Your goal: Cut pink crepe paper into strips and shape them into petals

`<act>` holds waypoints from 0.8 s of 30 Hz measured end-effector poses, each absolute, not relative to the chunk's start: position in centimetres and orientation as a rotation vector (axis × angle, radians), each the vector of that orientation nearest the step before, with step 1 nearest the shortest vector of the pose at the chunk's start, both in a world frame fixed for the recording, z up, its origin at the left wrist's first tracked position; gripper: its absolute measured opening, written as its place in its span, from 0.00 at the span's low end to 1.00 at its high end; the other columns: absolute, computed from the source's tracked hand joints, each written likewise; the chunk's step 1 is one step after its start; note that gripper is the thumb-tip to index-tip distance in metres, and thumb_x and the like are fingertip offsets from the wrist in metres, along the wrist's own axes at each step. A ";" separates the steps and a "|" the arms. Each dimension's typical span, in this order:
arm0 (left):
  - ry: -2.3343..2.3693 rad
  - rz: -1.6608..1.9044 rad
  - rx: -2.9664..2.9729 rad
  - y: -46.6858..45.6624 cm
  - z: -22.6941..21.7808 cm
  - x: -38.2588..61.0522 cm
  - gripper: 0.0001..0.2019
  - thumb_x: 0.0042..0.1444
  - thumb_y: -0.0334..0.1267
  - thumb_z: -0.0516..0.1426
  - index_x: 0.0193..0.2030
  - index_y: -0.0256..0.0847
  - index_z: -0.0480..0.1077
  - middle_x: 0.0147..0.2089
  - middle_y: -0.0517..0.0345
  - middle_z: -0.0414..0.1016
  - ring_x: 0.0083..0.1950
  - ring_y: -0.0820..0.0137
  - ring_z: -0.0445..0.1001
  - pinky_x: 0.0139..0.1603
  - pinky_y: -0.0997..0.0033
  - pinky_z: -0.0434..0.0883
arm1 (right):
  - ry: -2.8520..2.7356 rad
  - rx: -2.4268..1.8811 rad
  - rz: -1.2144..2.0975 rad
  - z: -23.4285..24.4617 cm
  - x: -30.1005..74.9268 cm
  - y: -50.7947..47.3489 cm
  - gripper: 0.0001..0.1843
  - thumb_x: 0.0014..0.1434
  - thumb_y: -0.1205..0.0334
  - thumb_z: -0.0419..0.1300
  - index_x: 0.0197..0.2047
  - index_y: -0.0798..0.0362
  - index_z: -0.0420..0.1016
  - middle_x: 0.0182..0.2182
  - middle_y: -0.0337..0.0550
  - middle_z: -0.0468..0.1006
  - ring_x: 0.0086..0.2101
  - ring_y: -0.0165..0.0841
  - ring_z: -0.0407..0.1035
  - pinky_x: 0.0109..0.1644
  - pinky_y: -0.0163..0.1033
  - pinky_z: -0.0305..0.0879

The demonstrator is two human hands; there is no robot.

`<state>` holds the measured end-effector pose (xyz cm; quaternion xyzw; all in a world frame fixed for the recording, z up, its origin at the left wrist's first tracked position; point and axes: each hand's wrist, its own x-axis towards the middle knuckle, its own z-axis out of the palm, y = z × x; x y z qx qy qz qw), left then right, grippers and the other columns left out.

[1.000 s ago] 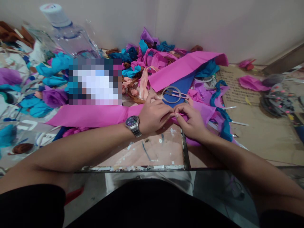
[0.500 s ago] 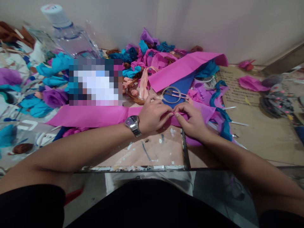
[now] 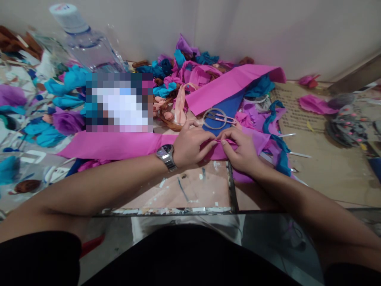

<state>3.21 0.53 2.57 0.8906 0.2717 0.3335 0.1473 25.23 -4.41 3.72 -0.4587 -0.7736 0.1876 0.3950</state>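
A long strip of pink crepe paper (image 3: 127, 145) runs from the left and passes under my left wrist. My left hand (image 3: 193, 145), with a watch (image 3: 166, 155) at its wrist, pinches the strip's edge between thumb and fingertips. Close beside it, my right hand (image 3: 239, 147) pinches the same edge, and the two sets of fingertips nearly meet. A small folded ridge of paper shows between them. Just beyond the fingers lie a ring (image 3: 214, 118) and a pair of scissors (image 3: 230, 119), partly overlapping, on a blue sheet (image 3: 235, 105).
Behind my hands lies a folded pink sheet (image 3: 232, 85). Crumpled paper scraps and a purple paper flower (image 3: 68, 121) crowd the left, beside a clear bottle (image 3: 92, 49). Cardboard (image 3: 309, 167) covers the right side. The table's front edge (image 3: 178, 211) is near my body.
My right fingers and thumb have shifted slightly along the pink paper's edge, and a little more of the folded ridge shows. My left hand has hardly moved.
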 end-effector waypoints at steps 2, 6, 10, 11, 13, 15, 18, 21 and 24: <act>0.798 0.945 2.528 0.5 2.7 3.2 0.15 0.75 0.46 0.53 0.46 0.44 0.79 0.41 0.57 0.86 0.42 0.64 0.81 0.65 0.50 0.61 | -1.962 -1.170 0.470 3.8 25.2 -4.4 0.07 0.73 0.60 0.57 0.40 0.47 0.70 0.38 0.46 0.79 0.40 0.41 0.74 0.48 0.50 0.69; 0.825 0.931 2.473 0.4 2.8 3.1 0.14 0.74 0.44 0.53 0.47 0.44 0.80 0.43 0.56 0.87 0.43 0.63 0.82 0.65 0.49 0.61 | -1.939 -1.177 0.469 3.7 25.3 -4.4 0.07 0.73 0.58 0.57 0.40 0.47 0.71 0.38 0.45 0.80 0.39 0.40 0.74 0.48 0.50 0.70; 0.836 0.962 2.452 0.5 2.7 3.1 0.12 0.69 0.39 0.54 0.48 0.44 0.80 0.44 0.57 0.88 0.43 0.62 0.82 0.64 0.49 0.62 | -1.933 -1.188 0.461 3.6 25.4 -4.4 0.08 0.74 0.57 0.57 0.40 0.47 0.71 0.38 0.45 0.80 0.39 0.41 0.74 0.50 0.51 0.70; 0.839 0.971 2.449 0.6 2.7 3.1 0.12 0.68 0.38 0.54 0.48 0.44 0.80 0.44 0.57 0.88 0.43 0.62 0.82 0.64 0.49 0.63 | -1.935 -1.191 0.460 3.6 25.4 -4.4 0.08 0.74 0.57 0.57 0.40 0.47 0.71 0.38 0.45 0.80 0.39 0.41 0.74 0.50 0.52 0.70; 0.842 0.985 2.443 0.7 2.6 3.0 0.12 0.67 0.37 0.54 0.48 0.44 0.80 0.44 0.58 0.88 0.42 0.63 0.81 0.64 0.50 0.63 | -1.932 -1.195 0.452 3.6 25.5 -4.4 0.08 0.74 0.58 0.57 0.40 0.47 0.71 0.38 0.45 0.80 0.39 0.41 0.74 0.52 0.53 0.70; 0.855 0.988 2.435 0.8 2.5 3.0 0.13 0.66 0.36 0.54 0.48 0.43 0.80 0.44 0.58 0.87 0.42 0.63 0.81 0.63 0.50 0.63 | -1.922 -1.199 0.439 3.6 25.5 -4.4 0.08 0.74 0.58 0.57 0.40 0.47 0.71 0.38 0.44 0.80 0.39 0.40 0.74 0.54 0.54 0.69; 0.893 0.973 2.417 0.8 2.5 3.0 0.14 0.63 0.34 0.53 0.47 0.43 0.80 0.44 0.57 0.87 0.41 0.62 0.80 0.61 0.51 0.64 | -1.916 -1.205 0.435 3.7 25.4 -4.3 0.07 0.73 0.58 0.58 0.40 0.47 0.71 0.38 0.44 0.80 0.39 0.40 0.74 0.53 0.53 0.69; 0.912 0.969 2.399 0.8 2.6 3.0 0.14 0.62 0.33 0.53 0.46 0.43 0.80 0.44 0.57 0.87 0.41 0.62 0.79 0.61 0.51 0.64 | -1.924 -1.193 0.434 3.7 25.4 -4.3 0.07 0.73 0.59 0.57 0.41 0.47 0.71 0.38 0.45 0.80 0.39 0.40 0.74 0.50 0.50 0.69; 0.913 0.980 2.384 0.7 2.8 3.0 0.14 0.62 0.33 0.53 0.46 0.43 0.80 0.43 0.57 0.87 0.40 0.62 0.78 0.60 0.52 0.64 | -1.927 -1.180 0.435 3.6 25.4 -4.3 0.07 0.73 0.59 0.57 0.41 0.48 0.72 0.38 0.45 0.80 0.39 0.40 0.74 0.49 0.49 0.69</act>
